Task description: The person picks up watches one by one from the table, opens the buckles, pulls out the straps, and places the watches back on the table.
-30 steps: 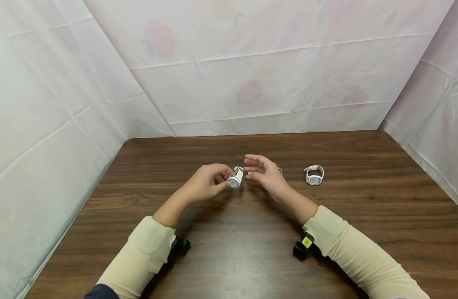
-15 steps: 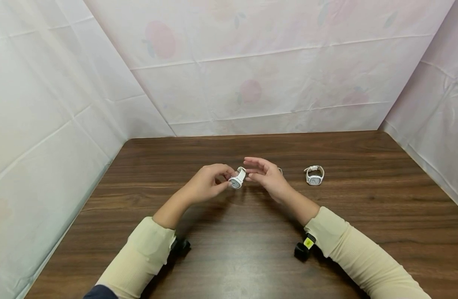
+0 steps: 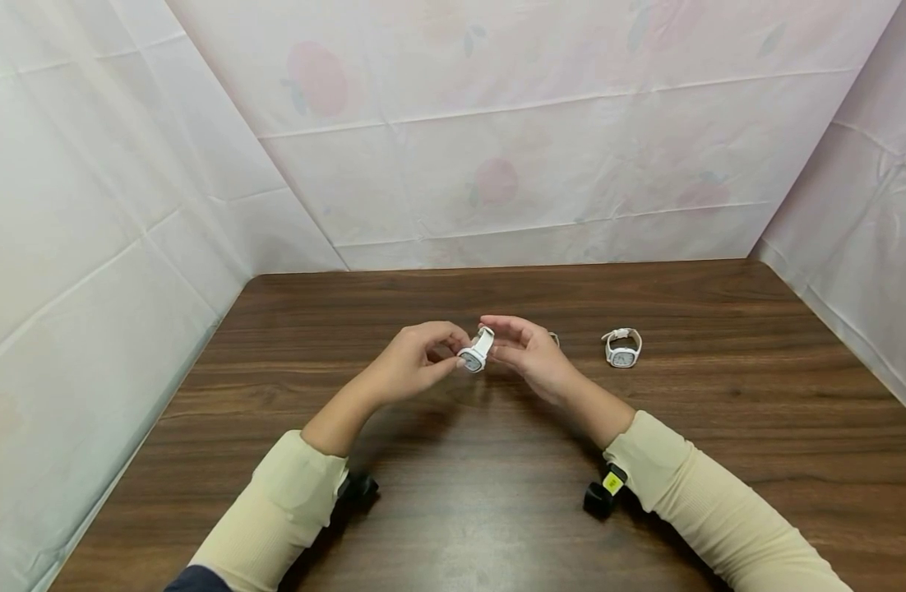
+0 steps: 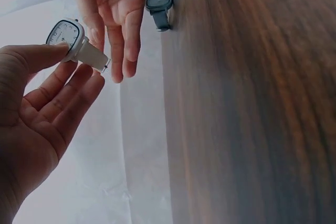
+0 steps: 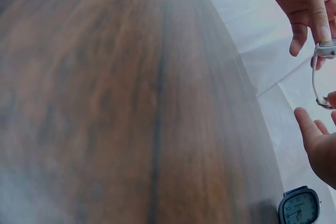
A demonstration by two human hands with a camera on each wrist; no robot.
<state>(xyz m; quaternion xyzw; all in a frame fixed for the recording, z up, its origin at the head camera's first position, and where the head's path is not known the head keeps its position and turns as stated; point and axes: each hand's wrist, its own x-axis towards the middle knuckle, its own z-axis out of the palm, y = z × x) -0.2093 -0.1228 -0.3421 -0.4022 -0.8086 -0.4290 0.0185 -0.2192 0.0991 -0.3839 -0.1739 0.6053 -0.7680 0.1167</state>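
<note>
A white wristwatch (image 3: pixel 473 359) is held up off the table between my two hands. My left hand (image 3: pixel 416 362) pinches its case, thumb on the dial edge; in the left wrist view the watch face (image 4: pixel 63 31) is upright and tilted. Its white strap (image 4: pixel 93 56) points toward my right hand (image 3: pixel 536 362). That hand has its fingers extended beside the strap; in the right wrist view its fingertips are close to the buckle end (image 5: pixel 322 102), and whether they touch is hard to tell.
Behind my right hand lies a dark watch (image 4: pixel 159 2), mostly hidden in the head view. Farther right, a second white watch (image 3: pixel 622 357) rests on the brown wooden table (image 3: pixel 690 427). Pale curtains (image 3: pixel 453 189) enclose the table's back and sides.
The held white watch and my left fingers have shifted slightly right. My right fingers have come down and closer to the strap. The other watches have not moved.
</note>
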